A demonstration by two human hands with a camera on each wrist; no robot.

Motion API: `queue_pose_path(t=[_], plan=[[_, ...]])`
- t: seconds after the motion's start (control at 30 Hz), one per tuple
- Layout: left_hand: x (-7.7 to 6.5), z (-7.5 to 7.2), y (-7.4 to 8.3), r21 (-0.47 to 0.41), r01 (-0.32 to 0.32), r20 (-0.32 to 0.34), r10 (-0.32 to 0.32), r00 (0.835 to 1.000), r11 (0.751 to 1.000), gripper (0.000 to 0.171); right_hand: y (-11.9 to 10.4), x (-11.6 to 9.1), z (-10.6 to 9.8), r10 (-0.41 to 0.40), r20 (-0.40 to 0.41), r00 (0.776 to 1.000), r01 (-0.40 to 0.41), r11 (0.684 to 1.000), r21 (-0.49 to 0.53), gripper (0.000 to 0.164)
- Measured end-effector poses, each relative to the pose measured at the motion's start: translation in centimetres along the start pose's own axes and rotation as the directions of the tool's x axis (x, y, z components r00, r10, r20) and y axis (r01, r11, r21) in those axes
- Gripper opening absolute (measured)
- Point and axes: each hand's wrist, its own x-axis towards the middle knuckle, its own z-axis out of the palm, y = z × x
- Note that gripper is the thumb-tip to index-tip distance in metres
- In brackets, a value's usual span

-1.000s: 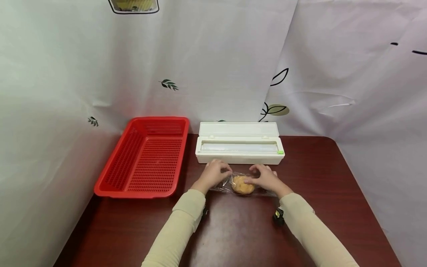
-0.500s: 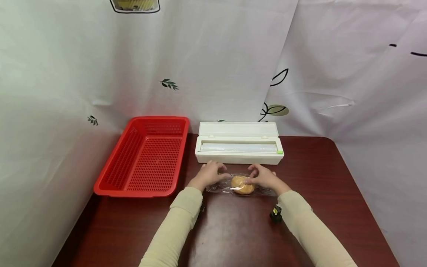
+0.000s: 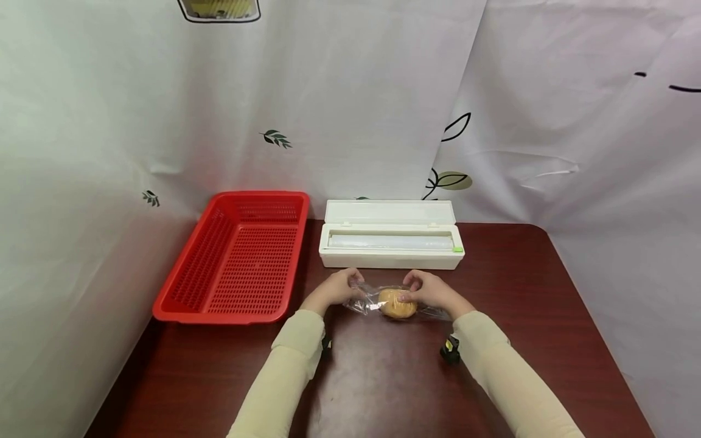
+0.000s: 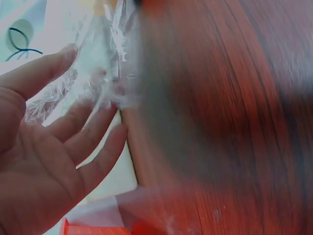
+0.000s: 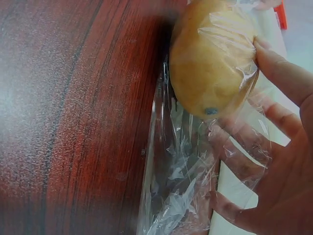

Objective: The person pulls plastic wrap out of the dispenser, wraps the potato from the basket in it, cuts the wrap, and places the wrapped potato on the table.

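Observation:
A yellow-brown oval fruit (image 3: 397, 303) with a dark spot at one end lies wrapped in clear plastic wrap (image 5: 186, 166) on the table; its exact kind is unclear. My right hand (image 3: 432, 290) holds it, thumb against its side and fingers behind the film. To the left, my left hand (image 3: 335, 288) grips the loose end of the wrap, which bunches between thumb and fingers in the left wrist view. Just behind both hands stands a white wrap dispenser box (image 3: 391, 261), lid raised, with a film roll (image 3: 390, 242) inside.
A red perforated plastic basket (image 3: 298, 267) stands at the left of the dark reddish table (image 3: 378, 389). White patterned sheeting (image 3: 350, 109) hangs behind and along the sides.
My left hand has moved a little left and gathered the flat end of the wrap into a bunch. The right hand stays at the fruit, nearly unmoved.

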Motion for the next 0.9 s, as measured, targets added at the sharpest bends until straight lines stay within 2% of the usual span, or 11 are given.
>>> queue_pose_path(t=[0.1, 0.2, 0.37, 0.43, 0.5, 0.57, 0.67, 0.73, 0.9], plan=[[-0.6, 0.0, 0.3, -0.069, -0.001, -0.049, -0.003, 0.999, 0.998, 0.037, -0.2, 0.0, 0.1, 0.005, -0.003, 1.0, -0.005, 0.999, -0.044, 0.032], [-1.3, -0.3, 0.8, -0.125, 0.04, -0.083, -0.051, 0.995, 0.991, 0.042, -0.2, 0.0, 0.1, 0.013, -0.009, 1.0, -0.014, 0.997, -0.081, 0.031], [-2.1, -0.1, 0.7, -0.144, 0.157, -0.071, -0.169, 0.983, 0.977, 0.047, -0.1, -0.1, 0.1, 0.032, -0.024, 0.999, -0.035, 0.995, -0.096, 0.037], [-2.3, 0.2, 0.5, -0.184, 0.193, -0.06, -0.207, 0.977, 0.964, 0.045, -0.1, -0.3, 0.1, 0.024, -0.039, 0.999, -0.028, 0.994, -0.108, 0.04], [-2.5, 0.6, 0.3, -0.261, 0.197, -0.067, -0.221, 0.973, 0.945, 0.04, -0.1, -0.5, 0.2, 0.005, -0.063, 0.998, -0.014, 0.991, -0.136, 0.041], [-2.5, 0.9, 0.1, -0.316, 0.163, -0.094, -0.202, 0.975, 0.935, 0.035, 0.0, -0.9, 0.4, -0.033, -0.096, 0.995, 0.015, 0.983, -0.184, 0.042], [-2.6, 1.1, -0.1, -0.354, 0.121, -0.154, -0.185, 0.971, 0.928, 0.034, 0.3, -1.3, 0.8, -0.13, -0.16, 0.979, 0.082, 0.957, -0.277, 0.043], [-2.6, 1.1, -0.2, -0.364, 0.11, -0.185, -0.188, 0.965, 0.925, 0.036, 0.5, -1.5, 0.9, -0.201, -0.202, 0.959, 0.139, 0.948, -0.285, 0.042], [-2.7, 0.9, -0.4, -0.352, 0.08, -0.227, -0.168, 0.959, 0.933, 0.036, 0.9, -2.0, 0.5, -0.299, -0.304, 0.904, 0.279, 0.954, -0.11, 0.03]])
